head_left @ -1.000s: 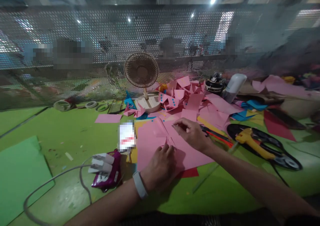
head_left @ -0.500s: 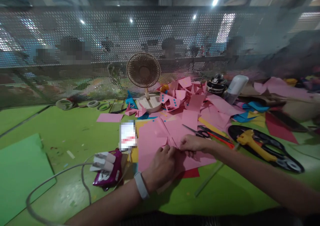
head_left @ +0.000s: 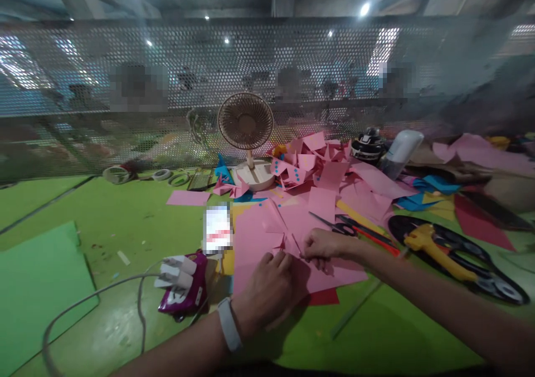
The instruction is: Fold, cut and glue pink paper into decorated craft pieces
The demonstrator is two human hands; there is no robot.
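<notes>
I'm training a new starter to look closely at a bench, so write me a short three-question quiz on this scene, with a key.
1. True or false: the right hand is holding the scissors.

2. What colour is the large sheet under the left hand?
A) blue
B) pink
C) green

3. Fill in the blank: the wristband is on the person's ____ wrist.

Key
1. False: the scissors lie just beyond the right hand.
2. B) pink
3. left
</notes>
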